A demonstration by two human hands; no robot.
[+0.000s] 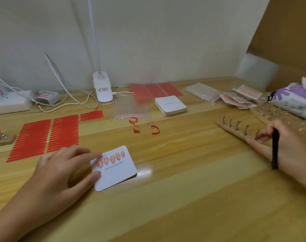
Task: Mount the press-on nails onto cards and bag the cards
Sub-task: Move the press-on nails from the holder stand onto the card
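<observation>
A white card [116,173] printed "Handmade Nail" lies on the wooden table with several orange press-on nails [112,158] in a row along its top edge. My left hand [61,172] holds the card's left edge, index finger on top and thumb at the side. My right hand [286,145] grips a black stick-like tool [275,149] and its fingertips touch the nearest peg of a wooden nail stand [237,131] with several metal pegs. A clear bag [131,106] lies flat behind the card.
Red adhesive-strip sheets [44,137] lie at the left, curled red backing scraps [145,128] in the middle. A stack of white cards [170,104], red sheets [155,90], bagged packets [239,97], a lamp clamp [103,89], cables and a wipes pack [293,98] line the back.
</observation>
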